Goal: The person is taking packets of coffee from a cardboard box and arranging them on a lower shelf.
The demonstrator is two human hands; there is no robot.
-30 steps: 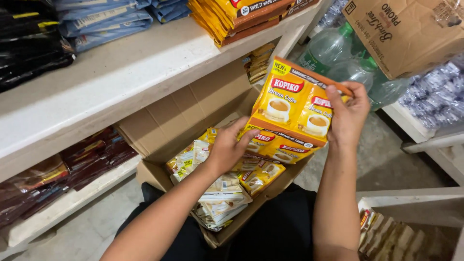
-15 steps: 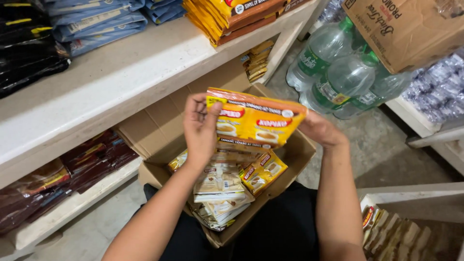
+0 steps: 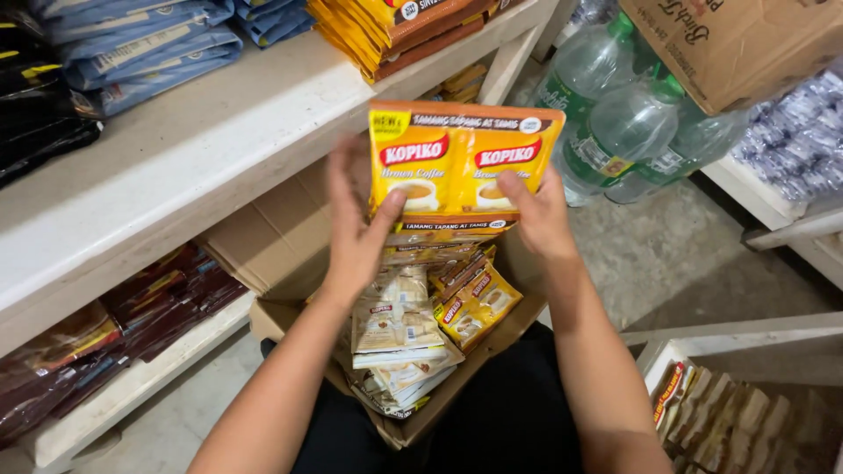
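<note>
Nearest you, below your fingers, an open brown cardboard box (image 3: 290, 254) rests on your lap, its flaps dull and creased. Inside it lie loose sachet strips (image 3: 399, 329), glossy foil in cream and yellow, crumpled and overlapping.

Above the box you hold a strip of yellow coffee sachets (image 3: 461, 158) upright, facing you: smooth shiny plastic, two flat rectangular packets side by side, with more of the strip folded just under your thumbs. Your left hand (image 3: 356, 233) grips its left edge, thumb on the front and the other fingers behind; your right hand (image 3: 536, 215) clasps the lower right corner the same way. Both hands are closed on the strip.

To the left of your fingers runs a pale, matte shelf (image 3: 176, 175), with dark brown foil packs (image 3: 132, 312) stacked beneath it. Beyond your fingertips, on the shelf, lie blue soft pouches (image 3: 149, 44) and a pile of yellow-orange packets (image 3: 395, 26). Past your right fingers stand clear ribbed plastic water bottles (image 3: 615, 123) with green caps, and a cardboard carton (image 3: 738, 44) overhangs them.
</note>
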